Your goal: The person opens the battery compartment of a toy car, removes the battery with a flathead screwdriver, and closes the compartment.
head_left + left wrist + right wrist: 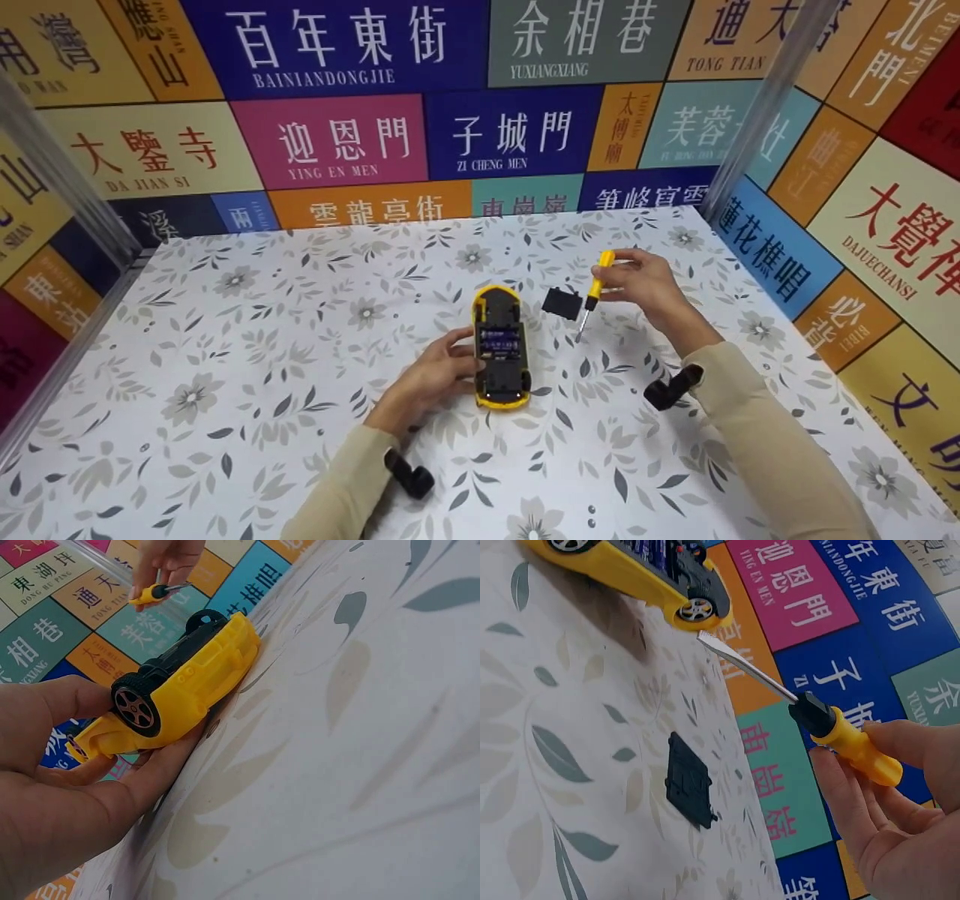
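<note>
A yellow toy car [501, 382] lies wheels up on the table, its open battery compartment [499, 343] showing dark blue batteries inside. My left hand [442, 369] grips the car by its left side, thumb near a wheel [135, 706] and fingers beneath the body. In my right hand [643, 283] is a screwdriver [859, 752] with a yellow and black handle, pinched between thumb and fingers. Its flat metal tip points down toward the table in the head view, to the right of the car. Between car and screwdriver lies a black battery cover [562, 303], flat on the table.
A white tablecloth [225, 330] with grey flowers and leaves covers the table. Panels with coloured lettering [330, 142] stand upright along the back and sides, with clear edge strips at the corners. Each wrist carries a small black camera mount [673, 387].
</note>
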The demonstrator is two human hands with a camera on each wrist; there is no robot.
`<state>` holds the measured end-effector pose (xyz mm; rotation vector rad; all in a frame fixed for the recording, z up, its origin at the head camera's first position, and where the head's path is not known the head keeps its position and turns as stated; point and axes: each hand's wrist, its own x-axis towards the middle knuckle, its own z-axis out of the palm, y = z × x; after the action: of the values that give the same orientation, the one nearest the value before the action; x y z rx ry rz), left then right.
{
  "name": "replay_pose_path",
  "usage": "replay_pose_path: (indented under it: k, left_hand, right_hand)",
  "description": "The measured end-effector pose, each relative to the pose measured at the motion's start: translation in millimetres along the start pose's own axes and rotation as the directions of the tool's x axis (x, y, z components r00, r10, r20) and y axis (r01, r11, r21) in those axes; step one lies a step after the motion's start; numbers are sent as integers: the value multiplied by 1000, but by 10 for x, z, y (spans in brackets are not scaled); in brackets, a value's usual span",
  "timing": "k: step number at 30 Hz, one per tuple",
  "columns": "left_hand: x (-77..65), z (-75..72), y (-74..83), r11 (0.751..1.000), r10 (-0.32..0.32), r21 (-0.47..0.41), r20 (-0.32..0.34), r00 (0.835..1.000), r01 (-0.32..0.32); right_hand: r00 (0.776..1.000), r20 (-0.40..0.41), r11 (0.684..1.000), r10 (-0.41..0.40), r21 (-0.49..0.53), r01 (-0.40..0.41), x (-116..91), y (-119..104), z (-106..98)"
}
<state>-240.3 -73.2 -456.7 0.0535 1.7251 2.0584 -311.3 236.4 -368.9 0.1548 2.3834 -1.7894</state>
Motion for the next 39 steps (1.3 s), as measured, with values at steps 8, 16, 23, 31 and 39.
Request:
replay_pose_path:
  k: [8, 16, 23, 31, 39]
  left_hand:
    - [7, 1, -10, 1000, 13, 11, 3, 1000, -13]
    - [6, -3, -14, 1000, 6, 10, -1, 1000, -6]
    - [4, -12, -19, 1000, 6, 12, -5, 1000, -6]
    - [-1, -10, -9, 1000, -4, -8, -7, 1000, 4]
    - [6, -3, -11, 1000, 14, 16, 0, 1000, -14]
  right_hand:
    - [998, -15, 992, -69, 107, 70, -151, -62, 181]
    - [990, -56, 963, -129, 231, 138, -281, -2, 397]
    - [971, -113, 929, -210, 287, 235, -355, 135, 557]
    - [950, -134, 909, -282, 280, 310, -414, 268, 685]
    - [942, -165, 927, -293, 195, 322, -445, 330, 750]
